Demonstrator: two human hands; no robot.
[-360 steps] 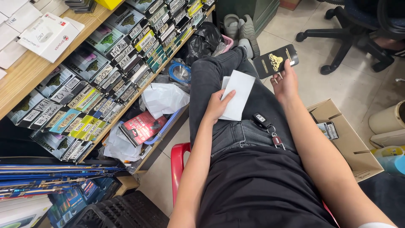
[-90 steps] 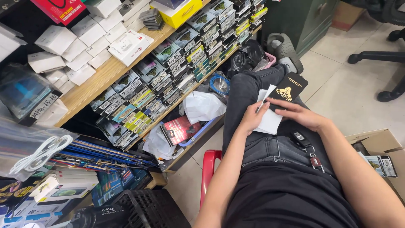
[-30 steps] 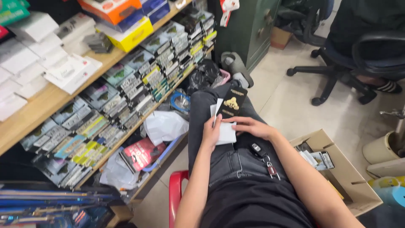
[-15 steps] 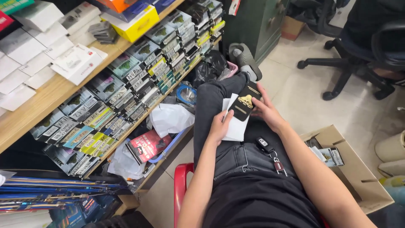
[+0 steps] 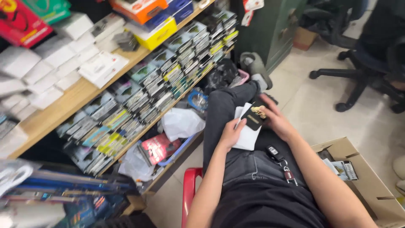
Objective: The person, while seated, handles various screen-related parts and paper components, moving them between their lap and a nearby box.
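Seated, the person kept the right hand (image 5: 276, 122) pinching a small black packet with a gold emblem (image 5: 255, 116) over the left thigh, while the left hand (image 5: 231, 134) pressed fingers and thumb on the white sheets (image 5: 249, 136) lying on the lap, just at seven o'clock of the packet. Keys with a fob (image 5: 282, 162) rested on the lap at five o'clock; an open cardboard box (image 5: 371, 185) stood at four o'clock. Judged best practice: steady the sheets flat, keep the packet square over them, avoid sliding off the thigh.
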